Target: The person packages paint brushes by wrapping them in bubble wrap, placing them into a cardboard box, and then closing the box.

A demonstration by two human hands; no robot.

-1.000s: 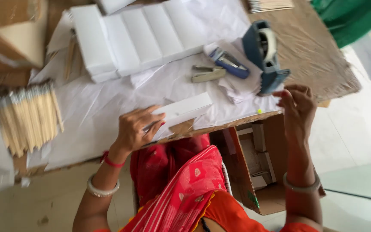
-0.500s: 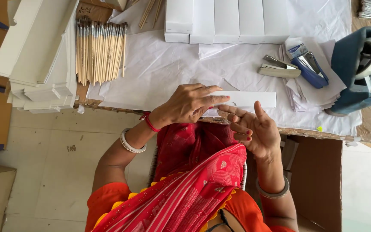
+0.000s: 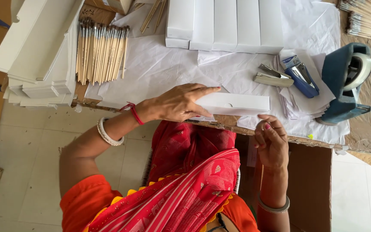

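Left hand: the left hand lies flat, fingers spread, pressing 1 long white carton.
Right hand: the right hand is loosely curled, holding nothing, just below the carton.
Carton: at the worktop front edge.
Room: bare paper between the brush bundle and stapler.
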